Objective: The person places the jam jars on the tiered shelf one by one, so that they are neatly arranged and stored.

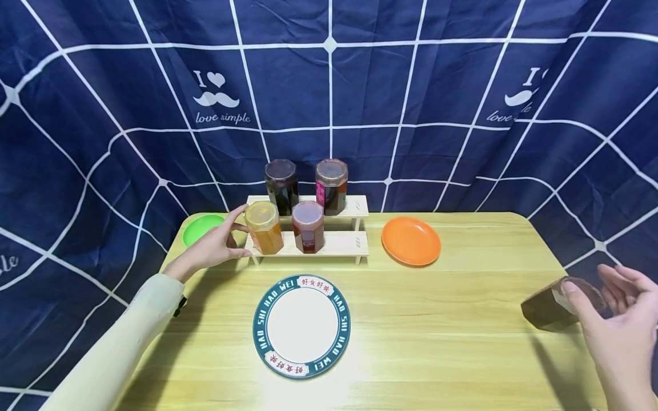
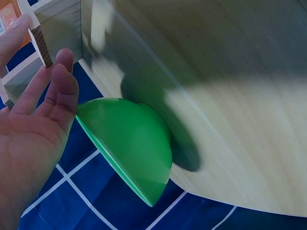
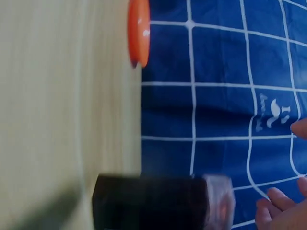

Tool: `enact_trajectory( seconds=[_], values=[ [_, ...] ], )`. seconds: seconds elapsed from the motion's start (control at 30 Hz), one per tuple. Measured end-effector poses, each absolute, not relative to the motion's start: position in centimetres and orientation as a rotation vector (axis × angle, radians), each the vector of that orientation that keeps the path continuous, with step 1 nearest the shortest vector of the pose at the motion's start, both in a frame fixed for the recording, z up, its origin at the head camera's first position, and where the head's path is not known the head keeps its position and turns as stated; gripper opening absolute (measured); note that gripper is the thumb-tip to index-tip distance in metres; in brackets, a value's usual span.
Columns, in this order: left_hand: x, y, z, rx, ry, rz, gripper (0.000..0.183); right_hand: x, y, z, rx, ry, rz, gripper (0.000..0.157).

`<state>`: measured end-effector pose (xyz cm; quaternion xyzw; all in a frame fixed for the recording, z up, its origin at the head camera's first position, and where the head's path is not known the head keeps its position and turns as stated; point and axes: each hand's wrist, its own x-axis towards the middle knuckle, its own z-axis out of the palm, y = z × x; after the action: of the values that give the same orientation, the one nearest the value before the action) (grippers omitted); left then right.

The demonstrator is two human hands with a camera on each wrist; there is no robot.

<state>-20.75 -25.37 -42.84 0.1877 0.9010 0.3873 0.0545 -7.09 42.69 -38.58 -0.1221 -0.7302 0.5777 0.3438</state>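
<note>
My left hand (image 1: pixel 220 242) is at the left end of the two-step wooden rack (image 1: pixel 339 242), next to a yellow-lidded jar of orange contents (image 1: pixel 267 235). In the left wrist view, its thumb and fingers (image 2: pixel 64 91) lie around the end of a rack board with straight, relaxed fingers. A jar with dark red contents (image 1: pixel 308 231) stands beside the orange one. Two dark jars, one plain (image 1: pixel 283 191) and one pink-labelled (image 1: pixel 332 191), stand on the upper step. At the far right, my right hand (image 1: pixel 624 319) is spread beside the lid of a dark jar (image 1: pixel 552 308).
A white plate with a dark teal lettered rim (image 1: pixel 263 331) lies in front of the rack. An orange dish (image 1: pixel 411 241) is right of the rack, and a green bowl (image 1: pixel 197 227) is behind my left forearm. Blue checked cloth (image 1: pixel 370 85) hangs around the wooden table (image 1: pixel 437 331).
</note>
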Motion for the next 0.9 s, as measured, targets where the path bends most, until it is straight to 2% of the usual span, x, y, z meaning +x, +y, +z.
enact_trajectory(
  seconds=[0.13, 0.37, 0.47, 0.67, 0.9],
  values=[
    [-20.7, -25.4, -42.7, 0.566, 2.724, 1.176, 0.113, -7.0, 43.7, -38.9, -0.467, -2.074, 1.309, 0.079],
    [-20.7, -25.5, -42.6, 0.572, 2.711, 1.173, 0.113, -6.9, 45.9, -40.7, -0.592, -2.076, 1.457, 0.093],
    [-20.7, -25.5, -42.6, 0.559, 2.707, 1.177, 0.113, -7.1, 46.9, -41.7, -0.569, -2.031, 1.615, 0.098],
    [-20.7, -25.4, -42.6, 0.559, 2.687, 1.198, 0.113, -7.0, 48.5, -43.9, -0.436, -1.920, 1.899, 0.097],
    [-20.6, -25.3, -42.5, 0.541, 2.684, 1.209, 0.113, -7.1, 49.4, -45.4, -0.402, -1.992, 1.871, 0.094]
  ],
)
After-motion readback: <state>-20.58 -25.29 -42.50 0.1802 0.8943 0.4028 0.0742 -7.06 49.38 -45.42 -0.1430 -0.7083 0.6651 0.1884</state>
